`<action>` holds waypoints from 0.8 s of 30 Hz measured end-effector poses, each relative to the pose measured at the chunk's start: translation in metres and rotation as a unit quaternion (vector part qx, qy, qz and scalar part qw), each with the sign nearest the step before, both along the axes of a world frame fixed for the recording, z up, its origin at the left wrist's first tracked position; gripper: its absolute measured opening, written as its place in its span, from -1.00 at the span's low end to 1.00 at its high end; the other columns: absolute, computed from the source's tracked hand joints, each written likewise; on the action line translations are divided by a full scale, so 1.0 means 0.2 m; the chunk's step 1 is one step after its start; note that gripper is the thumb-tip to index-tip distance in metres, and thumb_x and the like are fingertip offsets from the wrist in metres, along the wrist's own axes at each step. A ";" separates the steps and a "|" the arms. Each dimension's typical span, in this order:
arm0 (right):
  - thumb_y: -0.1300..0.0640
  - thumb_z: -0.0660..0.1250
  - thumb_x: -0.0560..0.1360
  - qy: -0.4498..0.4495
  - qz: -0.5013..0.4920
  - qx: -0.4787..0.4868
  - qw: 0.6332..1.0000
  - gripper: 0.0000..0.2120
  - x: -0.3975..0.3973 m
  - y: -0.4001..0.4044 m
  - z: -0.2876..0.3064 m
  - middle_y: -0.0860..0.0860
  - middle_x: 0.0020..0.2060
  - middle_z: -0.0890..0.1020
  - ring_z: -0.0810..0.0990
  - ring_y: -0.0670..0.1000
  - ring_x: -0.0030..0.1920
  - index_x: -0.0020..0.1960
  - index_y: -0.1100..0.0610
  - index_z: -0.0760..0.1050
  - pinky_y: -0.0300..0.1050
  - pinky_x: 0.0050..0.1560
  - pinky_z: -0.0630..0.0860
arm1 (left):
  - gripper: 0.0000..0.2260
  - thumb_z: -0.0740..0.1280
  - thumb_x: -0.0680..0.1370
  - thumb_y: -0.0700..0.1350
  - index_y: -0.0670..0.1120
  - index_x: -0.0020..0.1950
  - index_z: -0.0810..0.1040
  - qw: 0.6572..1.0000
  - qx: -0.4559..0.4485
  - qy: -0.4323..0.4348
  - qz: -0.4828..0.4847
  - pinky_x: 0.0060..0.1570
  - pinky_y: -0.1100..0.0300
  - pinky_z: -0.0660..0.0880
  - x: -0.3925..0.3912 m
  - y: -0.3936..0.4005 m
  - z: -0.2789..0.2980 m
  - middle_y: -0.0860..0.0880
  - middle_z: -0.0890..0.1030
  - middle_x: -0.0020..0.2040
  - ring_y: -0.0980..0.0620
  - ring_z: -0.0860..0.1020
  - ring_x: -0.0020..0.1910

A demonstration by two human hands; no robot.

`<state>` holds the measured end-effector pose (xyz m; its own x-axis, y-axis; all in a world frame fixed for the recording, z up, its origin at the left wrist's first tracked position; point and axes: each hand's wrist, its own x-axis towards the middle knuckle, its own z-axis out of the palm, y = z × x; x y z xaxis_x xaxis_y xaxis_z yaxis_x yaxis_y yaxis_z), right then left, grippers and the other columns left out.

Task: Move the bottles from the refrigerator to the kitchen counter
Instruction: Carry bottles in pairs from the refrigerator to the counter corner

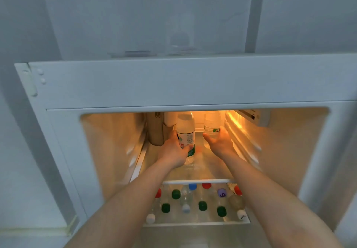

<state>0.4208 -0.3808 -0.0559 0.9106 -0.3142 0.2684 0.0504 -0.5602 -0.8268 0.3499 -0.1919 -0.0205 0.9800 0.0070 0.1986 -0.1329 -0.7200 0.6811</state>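
Observation:
Both my arms reach into the lit refrigerator compartment. My left hand is wrapped around a clear water bottle with a green and white label that stands upright on the upper glass shelf. My right hand has its fingers spread and rests against the lower part of a second clear water bottle with a green label, further back on the right; its grip is not closed around it. Below the shelf, several more bottles stand with green, red, blue and white caps, such as a green cap.
A tall brown container stands at the back left beside the held bottle. The glass shelf's white front rail crosses under my forearms. Ribbed side walls narrow the compartment. The refrigerator's top sits above the opening.

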 end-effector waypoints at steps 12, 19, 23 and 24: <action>-0.17 0.48 0.49 -0.009 0.007 0.014 1.000 -0.41 -0.39 0.08 -0.03 0.03 0.26 0.66 0.64 0.13 0.24 0.41 0.04 0.42 0.07 0.21 0.58 | -0.45 0.43 0.58 0.04 0.02 0.49 0.28 1.000 -0.002 -0.021 0.009 0.26 -0.03 0.49 -0.07 -0.03 0.01 -0.03 0.54 0.41 -0.13 0.53 0.37; -0.18 0.47 0.52 -0.016 0.022 0.013 1.000 -0.42 -0.52 0.10 -0.05 0.00 0.31 0.62 0.60 0.10 0.29 0.43 0.00 0.37 0.01 0.25 0.53 | -0.50 0.44 0.56 0.08 0.03 0.43 0.34 0.998 -0.009 -0.053 0.038 0.21 -0.04 0.51 -0.14 -0.02 -0.04 -0.01 0.58 0.36 -0.11 0.56 0.31; -0.21 0.47 0.50 -0.030 0.018 0.022 0.999 -0.43 -0.58 0.10 -0.09 -0.06 0.25 0.63 0.61 0.05 0.23 0.40 -0.05 0.40 0.03 0.22 0.58 | -0.51 0.47 0.55 0.01 -0.01 0.41 0.37 0.996 -0.043 -0.066 0.030 0.25 -0.04 0.50 -0.20 0.00 -0.06 -0.03 0.58 0.36 -0.10 0.55 0.33; -0.22 0.47 0.49 -0.039 0.017 0.022 0.999 -0.44 -0.59 0.10 -0.10 -0.07 0.23 0.64 0.62 0.03 0.21 0.39 -0.06 0.41 0.03 0.21 0.59 | -0.50 0.48 0.54 -0.01 -0.01 0.41 0.37 0.995 -0.055 -0.074 0.029 0.26 -0.03 0.50 -0.23 0.01 -0.06 -0.03 0.58 0.36 -0.09 0.55 0.34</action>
